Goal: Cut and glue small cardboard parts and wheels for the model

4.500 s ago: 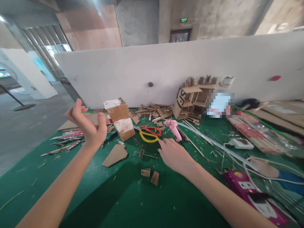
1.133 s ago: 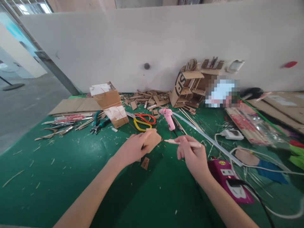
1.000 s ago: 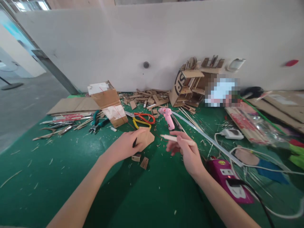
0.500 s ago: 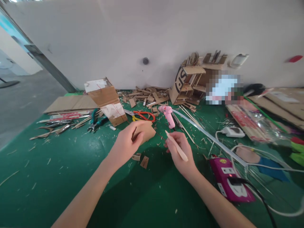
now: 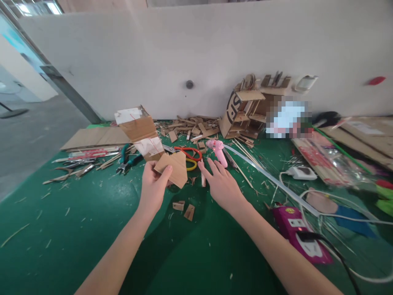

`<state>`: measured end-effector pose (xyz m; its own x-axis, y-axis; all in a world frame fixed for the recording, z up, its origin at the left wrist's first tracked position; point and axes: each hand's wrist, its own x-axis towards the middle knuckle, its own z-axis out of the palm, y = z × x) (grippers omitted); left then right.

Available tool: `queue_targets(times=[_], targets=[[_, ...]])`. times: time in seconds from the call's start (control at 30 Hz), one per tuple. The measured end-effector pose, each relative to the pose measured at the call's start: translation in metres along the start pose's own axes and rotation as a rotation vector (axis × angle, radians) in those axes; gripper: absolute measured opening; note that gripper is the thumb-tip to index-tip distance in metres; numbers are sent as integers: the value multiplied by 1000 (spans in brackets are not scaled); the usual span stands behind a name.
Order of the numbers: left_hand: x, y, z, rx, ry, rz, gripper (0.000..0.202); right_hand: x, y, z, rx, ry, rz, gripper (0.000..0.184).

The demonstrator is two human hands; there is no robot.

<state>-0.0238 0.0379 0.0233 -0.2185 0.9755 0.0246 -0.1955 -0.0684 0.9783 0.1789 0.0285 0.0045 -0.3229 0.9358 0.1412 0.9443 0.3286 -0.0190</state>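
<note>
My left hand pinches a flat cardboard piece with angled corners, thumb on top and fingers beneath. Palm down at the middle of the green table, my right hand has its fingers stretched out and apart. A pale, slim stick-like tool lies under its index finger and is partly covered. Just beyond those fingertips is a pink glue gun. Scissors with orange handles lie behind the cardboard piece. Two small cardboard bits rest on the table between my forearms.
A folded cardboard form stands behind my left hand, near teal-handled pliers. Cardboard scraps line the wall beside a small cardboard shelf. At right are a magenta power strip, cables and a clear strip.
The cardboard piece has turned to show its flat face in my left hand. My right hand has moved left, turned palm down and loosened its fingers from the pale stick-like tool.
</note>
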Motion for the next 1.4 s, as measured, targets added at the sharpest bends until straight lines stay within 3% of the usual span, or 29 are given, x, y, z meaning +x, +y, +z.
queue_targets(times=[0.13, 0.27, 0.43, 0.6, 0.7, 0.9, 1.03, 1.23, 1.4], targets=[[1, 1, -3, -45, 39, 25, 42, -12, -11, -15, 81, 18, 26, 56], [7, 6, -10, -81, 77, 104, 56, -36, -33, -30, 218, -37, -26, 34], [13, 10, -15, -107, 113, 132, 42, -40, -40, -21, 136, -43, -77, 27], [17, 5, -16, -83, 135, 147, 51, -21, -24, -15, 43, -55, -80, 44], [17, 3, -17, -53, 150, 121, 52, 1, -23, -18, 62, -16, -69, 37], [8, 9, -15, 42, -42, 148, 46, 70, -36, -14, 60, -77, 34, 36], [7, 10, -15, 158, -66, 191, 43, 102, -40, -15, 73, -155, 76, 28], [7, 10, -18, 185, -54, 203, 39, 116, -42, -21, 163, -250, 187, 34], [8, 9, -20, 94, 21, 174, 33, 109, -31, -21, 304, -233, 291, 30]])
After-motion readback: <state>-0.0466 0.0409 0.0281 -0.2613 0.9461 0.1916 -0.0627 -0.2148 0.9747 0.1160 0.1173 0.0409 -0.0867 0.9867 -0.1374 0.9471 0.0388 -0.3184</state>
